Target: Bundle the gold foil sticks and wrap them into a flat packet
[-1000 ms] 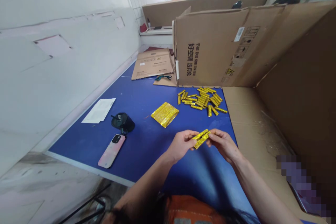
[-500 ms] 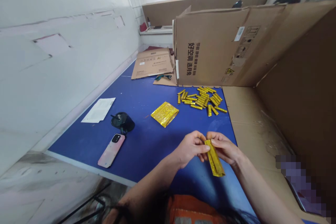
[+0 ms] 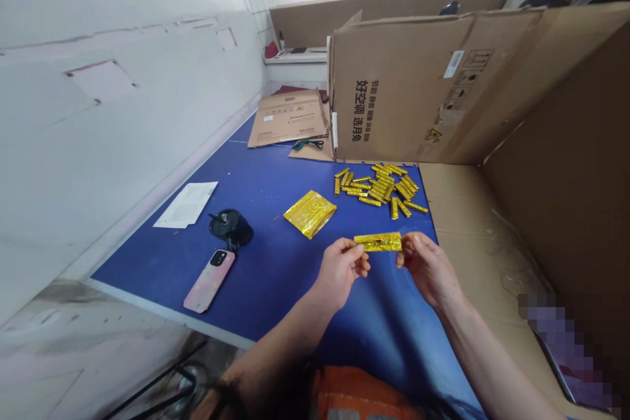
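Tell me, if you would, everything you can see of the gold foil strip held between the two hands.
The gold foil strip is a long, narrow, flat packet of shiny, crinkled metallic gold foil, with a darker mark near its middle. It is held roughly level, its left end pinched by the left hand and its right end by the right hand. Only the hands touch it. It is above the blue tabletop, nearer the person than the loose pile of similar strips.

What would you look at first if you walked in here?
The shiny gold strip comes first, stretched between the left hand and right hand above the blue table. Just beyond it lies a pile of gold sticks, with a flat gold packet to its left. Big cardboard sheets stand behind them.
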`<state>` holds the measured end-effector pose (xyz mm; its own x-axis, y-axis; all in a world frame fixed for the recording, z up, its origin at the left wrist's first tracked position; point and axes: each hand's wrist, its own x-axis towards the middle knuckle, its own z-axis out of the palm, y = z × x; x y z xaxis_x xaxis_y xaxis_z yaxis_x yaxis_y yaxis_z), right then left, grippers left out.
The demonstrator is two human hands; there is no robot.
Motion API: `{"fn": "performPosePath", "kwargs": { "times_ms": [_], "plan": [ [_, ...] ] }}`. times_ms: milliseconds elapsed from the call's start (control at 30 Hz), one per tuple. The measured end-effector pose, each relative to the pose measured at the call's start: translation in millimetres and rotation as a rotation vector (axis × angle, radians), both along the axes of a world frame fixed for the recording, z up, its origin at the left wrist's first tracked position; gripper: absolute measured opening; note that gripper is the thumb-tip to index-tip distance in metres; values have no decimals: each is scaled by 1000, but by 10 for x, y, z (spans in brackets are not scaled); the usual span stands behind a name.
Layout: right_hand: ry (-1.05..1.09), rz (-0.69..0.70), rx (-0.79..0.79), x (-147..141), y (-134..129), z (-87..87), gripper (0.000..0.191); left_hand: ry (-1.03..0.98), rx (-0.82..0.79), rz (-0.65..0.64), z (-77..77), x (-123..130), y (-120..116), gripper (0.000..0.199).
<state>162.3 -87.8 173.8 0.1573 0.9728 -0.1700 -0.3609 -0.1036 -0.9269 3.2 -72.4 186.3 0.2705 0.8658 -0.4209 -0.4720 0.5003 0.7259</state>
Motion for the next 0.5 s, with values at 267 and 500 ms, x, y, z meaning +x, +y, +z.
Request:
{"fn": "performPosePath", "kwargs": {
  "times_ms": [267,500],
  "plan": [
    [-309,-104,115,-33,-43,-7,19,-39,8,76,-10,9,-19,27],
    [-425,-100,234,-34,-63,16,18,-42,12,69,-38,26,-86,28]
  ]
}}
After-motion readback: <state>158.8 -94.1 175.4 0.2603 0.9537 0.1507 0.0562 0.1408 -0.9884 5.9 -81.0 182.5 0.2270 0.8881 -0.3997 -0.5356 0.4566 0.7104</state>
